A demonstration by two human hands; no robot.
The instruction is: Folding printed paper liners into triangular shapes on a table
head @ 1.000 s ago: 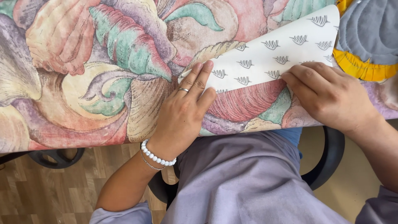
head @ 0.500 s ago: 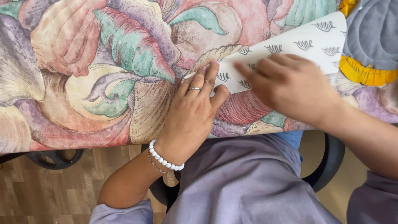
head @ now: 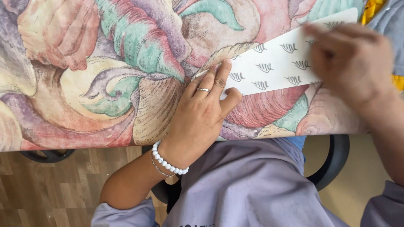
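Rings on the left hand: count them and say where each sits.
1. A thin silver ring sits on a middle finger of the left hand, which lies flat on the white patterned paper sheet. Any others could be hidden under the fingers.

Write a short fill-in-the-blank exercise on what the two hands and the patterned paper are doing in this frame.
1. The left hand presses flat on the ____ end of the white patterned paper.
2. The left wrist wears a white beaded ____.
3. The right hand lies on the paper and looks ____ from motion.

Missing words: left; bracelet; blurred
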